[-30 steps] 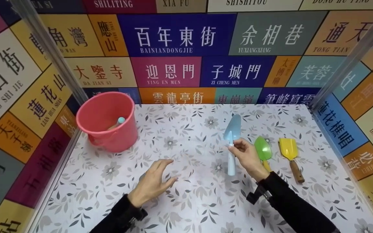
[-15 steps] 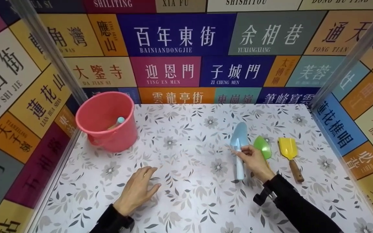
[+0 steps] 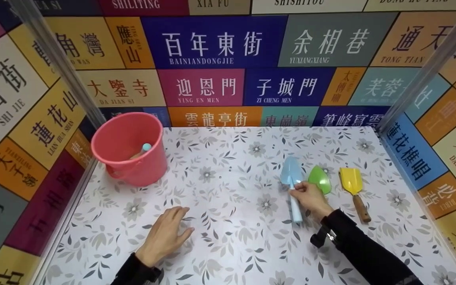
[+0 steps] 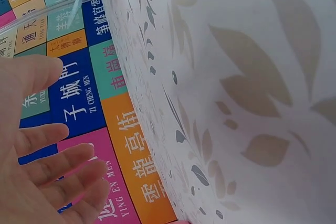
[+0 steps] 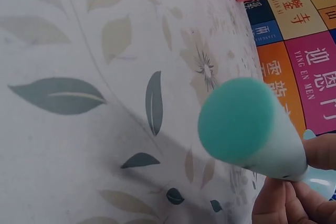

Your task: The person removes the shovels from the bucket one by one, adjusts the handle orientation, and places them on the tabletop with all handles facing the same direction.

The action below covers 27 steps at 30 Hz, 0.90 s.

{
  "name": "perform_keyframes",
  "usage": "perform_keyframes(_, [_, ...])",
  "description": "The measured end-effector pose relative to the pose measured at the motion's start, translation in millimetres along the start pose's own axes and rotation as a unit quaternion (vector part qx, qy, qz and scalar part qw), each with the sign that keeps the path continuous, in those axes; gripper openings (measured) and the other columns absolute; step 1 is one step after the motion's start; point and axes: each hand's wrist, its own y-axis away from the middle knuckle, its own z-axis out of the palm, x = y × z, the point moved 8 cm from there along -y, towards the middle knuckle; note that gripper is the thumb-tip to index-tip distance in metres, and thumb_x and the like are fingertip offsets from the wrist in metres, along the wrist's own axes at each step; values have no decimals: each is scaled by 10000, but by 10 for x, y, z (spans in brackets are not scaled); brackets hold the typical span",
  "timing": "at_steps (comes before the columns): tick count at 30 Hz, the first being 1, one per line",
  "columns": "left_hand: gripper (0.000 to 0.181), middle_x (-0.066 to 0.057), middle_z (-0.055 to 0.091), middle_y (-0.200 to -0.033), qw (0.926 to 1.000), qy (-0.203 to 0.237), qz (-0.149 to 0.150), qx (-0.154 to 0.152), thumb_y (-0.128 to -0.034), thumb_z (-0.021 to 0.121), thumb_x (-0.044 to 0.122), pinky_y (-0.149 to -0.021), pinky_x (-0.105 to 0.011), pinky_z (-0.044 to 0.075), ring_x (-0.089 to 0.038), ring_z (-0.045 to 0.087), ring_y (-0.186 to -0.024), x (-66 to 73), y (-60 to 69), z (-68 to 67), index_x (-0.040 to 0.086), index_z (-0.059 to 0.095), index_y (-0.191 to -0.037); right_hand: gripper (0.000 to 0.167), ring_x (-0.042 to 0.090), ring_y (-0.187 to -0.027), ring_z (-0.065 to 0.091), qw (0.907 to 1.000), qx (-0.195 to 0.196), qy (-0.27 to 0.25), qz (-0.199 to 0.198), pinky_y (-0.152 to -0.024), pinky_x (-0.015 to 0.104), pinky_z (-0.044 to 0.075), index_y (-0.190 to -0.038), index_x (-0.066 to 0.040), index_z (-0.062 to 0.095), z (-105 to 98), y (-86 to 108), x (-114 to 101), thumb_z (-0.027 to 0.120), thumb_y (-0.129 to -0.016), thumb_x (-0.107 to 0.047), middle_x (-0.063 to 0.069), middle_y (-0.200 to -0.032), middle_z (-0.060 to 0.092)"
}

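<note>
Thumb and fingers of my right hand [image 3: 310, 196] pinch a light blue hand trowel [image 3: 291, 171] near the top of its handle. Its blade points toward the back wall. In the right wrist view the turquoise end of the trowel's handle [image 5: 236, 121] faces the camera. Just right of that hand lies a green trowel [image 3: 320, 180], its handle hidden behind the hand. Further right is a yellow shovel [image 3: 351, 180] with a brown wooden handle. My left hand [image 3: 164, 235] holds nothing, its fingers loosely extended over the table, as the left wrist view also shows.
A pink bucket [image 3: 147, 170] stands at the back left, with a turquoise-ended handle [image 3: 146, 147] inside it. White cloth with grey leaves and flowers covers the table [image 3: 228, 158]. Panels with colourful street-name signs [image 3: 216, 43] enclose the back and both sides.
The blue trowel, in my right hand, has come nearer to me and slightly right, beside the green trowel. My left hand has drawn back to the left, then stayed nearly still.
</note>
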Motion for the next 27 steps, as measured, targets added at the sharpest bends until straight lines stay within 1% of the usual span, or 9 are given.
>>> perform_keyframes(5, [514,-149,680,-1159,9998,4,-101,-141,-854,865,193,-912,-475,577,-323,673,-1042,-10,-11,13,0,654,-1281,295,191,-806,604,9991,-107,408,43,-634,258,494,-1104,61,662,41,-47,31,727,-968,-192,120,-965,672])
perform_keyframes(7, [516,-147,680,-1151,9998,-1,-109,-149,-853,869,193,-907,-474,578,-322,672,-1033,-12,-14,13,-2,654,-1279,272,183,-795,592,9990,-130,420,116,-633,260,484,-1079,47,660,56,-71,47,733,-959,-186,104,-954,664])
perform_keyframes(10, [515,-146,678,-1138,9999,-6,-93,-134,-849,872,190,-900,-473,579,-324,670,-1025,-11,-15,11,-7,656,-1272,246,183,-819,593,9989,-216,346,238,-671,253,488,-1063,41,647,92,-100,61,732,-959,-165,102,-966,658])
perform_keyframes(14, [497,-144,677,-1118,9999,-47,-72,-85,-844,871,182,-883,-471,581,-327,670,-1010,-10,-9,4,-6,662,-1254,232,193,-835,591,9978,-314,465,348,-683,253,486,-1047,35,652,133,-141,83,724,-966,-169,107,-971,658])
perform_keyframes(18, [473,-128,678,-1085,9999,-97,-38,30,-835,874,171,-841,-464,583,-317,670,-982,-9,7,-12,5,668,-1227,225,199,-825,590,9958,-283,790,357,-667,256,481,-1003,15,669,150,-187,112,731,-956,-196,100,-948,662])
perform_keyframes(21, [464,-116,679,-1066,9999,-121,9,119,-831,877,167,-817,-457,581,-304,670,-966,-2,22,-26,10,670,-1216,216,209,-819,601,9946,-240,938,367,-657,263,482,-970,0,672,153,-201,118,740,-945,-203,96,-932,666])
perform_keyframes(27, [453,-115,689,-1052,9996,-164,90,223,-822,882,164,-810,-445,582,-294,671,-945,2,43,-35,8,683,-1198,216,224,-811,605,9939,-288,1021,294,-644,268,479,-934,-1,664,164,-208,88,738,-940,-204,108,-919,665])
